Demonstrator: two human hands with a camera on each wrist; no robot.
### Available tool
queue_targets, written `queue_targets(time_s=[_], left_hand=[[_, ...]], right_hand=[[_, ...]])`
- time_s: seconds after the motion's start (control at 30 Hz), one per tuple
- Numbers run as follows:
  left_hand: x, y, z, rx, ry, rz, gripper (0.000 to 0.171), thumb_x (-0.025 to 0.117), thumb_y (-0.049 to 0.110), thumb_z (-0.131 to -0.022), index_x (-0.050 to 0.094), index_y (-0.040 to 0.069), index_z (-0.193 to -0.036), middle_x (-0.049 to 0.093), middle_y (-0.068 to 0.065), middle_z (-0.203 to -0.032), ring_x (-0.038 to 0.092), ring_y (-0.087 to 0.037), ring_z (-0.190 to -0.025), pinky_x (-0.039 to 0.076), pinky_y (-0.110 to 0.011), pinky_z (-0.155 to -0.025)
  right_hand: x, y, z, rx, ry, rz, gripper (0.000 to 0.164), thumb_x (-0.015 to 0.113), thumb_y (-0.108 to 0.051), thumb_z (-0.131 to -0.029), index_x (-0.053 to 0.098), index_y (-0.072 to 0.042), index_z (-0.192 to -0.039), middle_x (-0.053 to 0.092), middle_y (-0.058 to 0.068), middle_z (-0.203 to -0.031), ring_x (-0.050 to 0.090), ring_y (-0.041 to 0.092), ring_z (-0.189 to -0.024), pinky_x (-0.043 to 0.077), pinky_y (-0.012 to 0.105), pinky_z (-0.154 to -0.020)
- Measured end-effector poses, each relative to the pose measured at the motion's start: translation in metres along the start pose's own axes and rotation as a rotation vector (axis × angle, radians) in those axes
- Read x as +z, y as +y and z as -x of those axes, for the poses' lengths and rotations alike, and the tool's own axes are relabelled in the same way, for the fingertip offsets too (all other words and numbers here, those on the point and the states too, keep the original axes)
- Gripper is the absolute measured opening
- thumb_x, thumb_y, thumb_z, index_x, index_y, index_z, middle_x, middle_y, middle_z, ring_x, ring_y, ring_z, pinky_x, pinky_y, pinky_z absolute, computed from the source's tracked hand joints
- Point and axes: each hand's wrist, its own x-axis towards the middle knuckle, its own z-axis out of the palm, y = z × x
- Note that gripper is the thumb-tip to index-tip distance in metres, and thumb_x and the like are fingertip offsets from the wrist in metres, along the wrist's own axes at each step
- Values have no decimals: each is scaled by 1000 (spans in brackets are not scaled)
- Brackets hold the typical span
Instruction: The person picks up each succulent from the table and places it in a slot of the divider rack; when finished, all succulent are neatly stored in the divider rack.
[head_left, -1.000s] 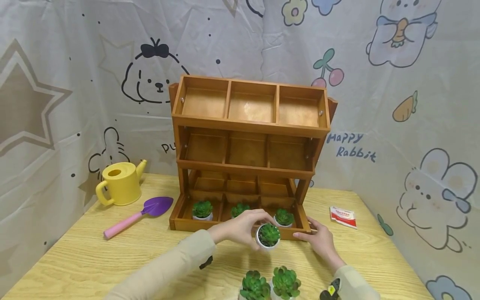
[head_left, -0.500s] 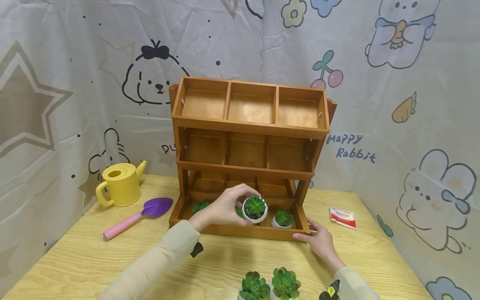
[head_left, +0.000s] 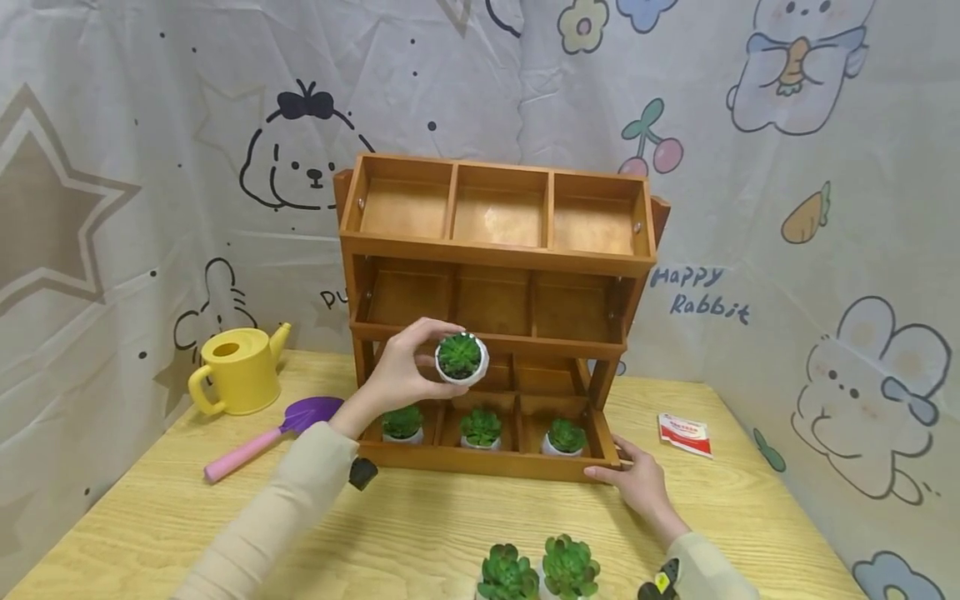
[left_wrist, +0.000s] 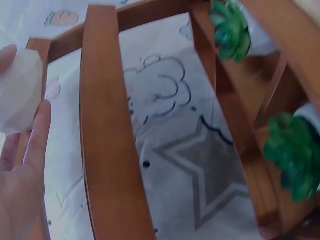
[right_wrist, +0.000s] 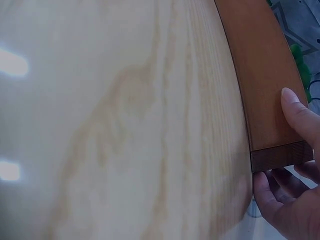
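In the head view my left hand [head_left: 399,373] holds a small potted succulent [head_left: 460,358] by its white pot, raised before the gap below the middle tier of a wooden plant stand [head_left: 491,254]. The left wrist view shows the faceted white pot [left_wrist: 20,92] between thumb and fingers, its plant hidden. My right hand [head_left: 639,485] grips the right front corner of the stand's bottom tier. Its thumb [right_wrist: 295,107] lies on the front board, with the fingers at the end of the board. Three potted succulents stand in the bottom tier, one [head_left: 481,427] in the middle compartment.
Two more succulents [head_left: 570,567] stand at the table's near edge. To the left are a yellow watering can [head_left: 243,375] and a purple trowel with a pink handle [head_left: 243,454]. A red and white packet [head_left: 686,435] lies right of the stand. Printed fabric hangs behind.
My left hand has carried the potted succulent up and to the left, from in front of the bottom tier to the middle tier's lower edge. The right hand has stayed at the corner.
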Motion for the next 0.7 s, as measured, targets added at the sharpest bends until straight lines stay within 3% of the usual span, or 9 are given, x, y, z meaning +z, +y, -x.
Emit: queue_targets(time_s=[0.13,0.4,0.57,0.7], left_hand=[[-14,-3,-5,-2,131,-45,70,88,1,-63,56,4,-125,57,-13,-120,58,-28,-107,58,-36,-77],[-30,-15,-12,-40,403,-168,70,89,5,-62,56,1,-124,57,-17,-114,57,-24,-105,48,-7,-74],[-35,-20,-13,-84,492,-251,71,90,8,-61,56,-1,-123,58,-18,-107,61,-28,-94,46,-6,-74],[-37,-27,-14,-140,513,-317,70,90,16,-63,57,1,-124,60,-16,-104,62,-28,-89,48,-17,-76]], right_hand=[[0,1,-1,3,0,6,88,80,-37,-76,39,3,-143,54,31,-129,60,42,-110,48,50,-92],[0,0,-3,4,-4,-2,89,80,-37,-75,39,3,-143,54,31,-130,60,43,-111,48,50,-93],[1,1,-3,-3,-5,0,89,80,-38,-75,40,4,-142,54,32,-130,59,44,-111,48,50,-93],[1,4,-3,9,0,-8,89,80,-39,-75,40,2,-143,54,30,-130,60,42,-111,48,50,-93]])
